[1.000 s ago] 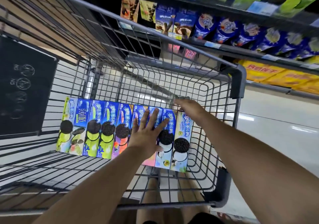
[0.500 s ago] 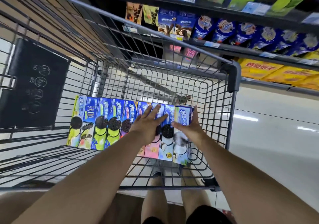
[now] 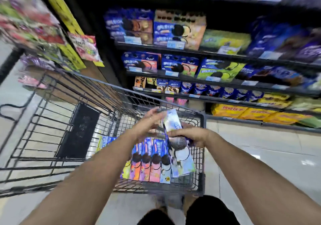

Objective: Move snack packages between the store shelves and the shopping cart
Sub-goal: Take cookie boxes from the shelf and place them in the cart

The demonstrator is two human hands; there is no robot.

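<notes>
right hand (image 3: 192, 137) clamped round the middle of a pale blue cookie box (image 3: 175, 134), lifted clear of the row and tilted, top end toward 12 o'clock. left hand (image 3: 149, 125) at 9 o'clock of that box, fingers spread and blurred, brushing its top end or just beside it; cannot tell whether gripping.

probably a light, stiff carton with glossy faces, so apt to slide under a loose pinch and to dent at the corners if squeezed hard. best held across the narrow sides near mid-length, thumb on one face and fingers on the other, much as now.

remaining boxes (image 3: 151, 158) packed side by side in the shopping cart (image 3: 202, 120), against its wall at 3 o'clock, upright on their long edges. wire rim close at 12 and 3 o'clock of the held box, a likely snag for a trailing corner. open room straight up and toward 12 o'clock, where the shelves (image 3: 199, 53) stand full of similar boxes, lips jutting out; gaps there too blurred to judge. left half of the cart bare.
</notes>
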